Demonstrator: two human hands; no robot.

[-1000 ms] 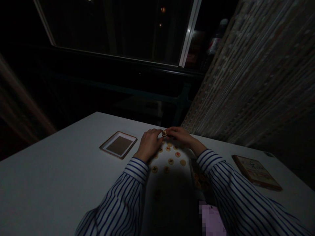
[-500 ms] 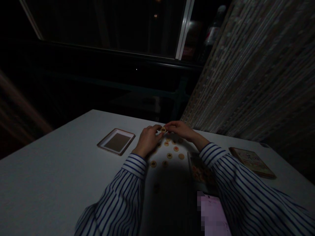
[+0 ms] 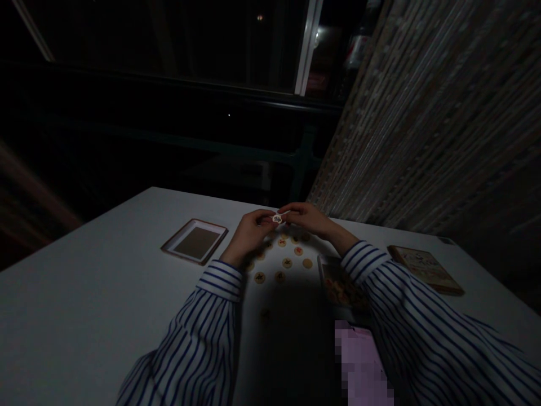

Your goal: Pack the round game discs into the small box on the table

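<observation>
A round Chinese chess piece [image 3: 277, 219] with dark writing is held up near the far edge of the white table [image 3: 114, 293]. My left hand [image 3: 252, 228] pinches it from the left, and my right hand [image 3: 310, 219] grips it from the right with bent fingers. Below the hands lie several more round pieces, among them a red-marked piece [image 3: 298, 251], a dark-marked piece [image 3: 259, 277] and a blank-faced piece [image 3: 307, 263]. Under my right forearm, partly hidden by the sleeve, an open container [image 3: 322, 276] holds more pieces.
An open shallow tray [image 3: 211, 255] lies to the left. On the right is a flat box with a printed cover [image 3: 426, 269]. A phone with a pink screen [image 3: 366, 366] lies near me. A bead-string curtain [image 3: 406, 124] hangs beyond the right table edge.
The camera view has shifted slightly. Both hands still hold the piece at about the same spot, and its face now looks brighter.
</observation>
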